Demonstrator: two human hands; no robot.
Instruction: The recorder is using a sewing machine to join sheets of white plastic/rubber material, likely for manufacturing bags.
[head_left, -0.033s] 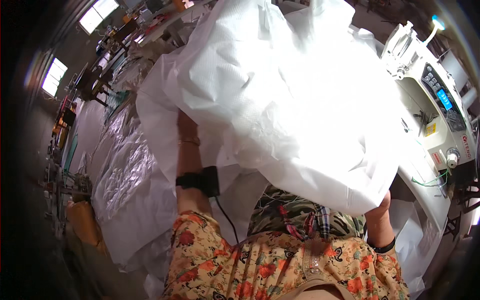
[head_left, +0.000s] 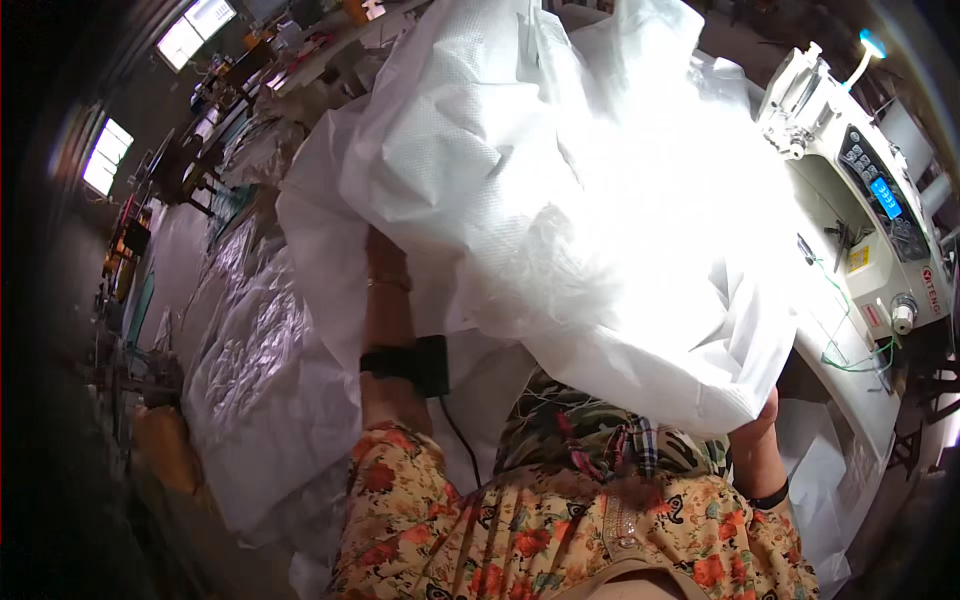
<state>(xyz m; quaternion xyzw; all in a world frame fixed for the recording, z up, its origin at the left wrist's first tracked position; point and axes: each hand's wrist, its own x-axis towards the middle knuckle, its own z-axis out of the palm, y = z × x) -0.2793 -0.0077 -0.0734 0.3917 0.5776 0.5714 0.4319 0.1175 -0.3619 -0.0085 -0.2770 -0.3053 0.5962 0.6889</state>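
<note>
While crumpled, textured white sheeting (head_left: 430,150) filled the centre, left of a white electronic sewing machine (head_left: 868,262), the left hand (head_left: 387,258) was mostly hidden beneath it and the right hand (head_left: 757,421) touched its lower right corner; covered fingers left both grips impossible to tell.

The white sheet (head_left: 555,225) looks finely textured, plastic-like.
</note>
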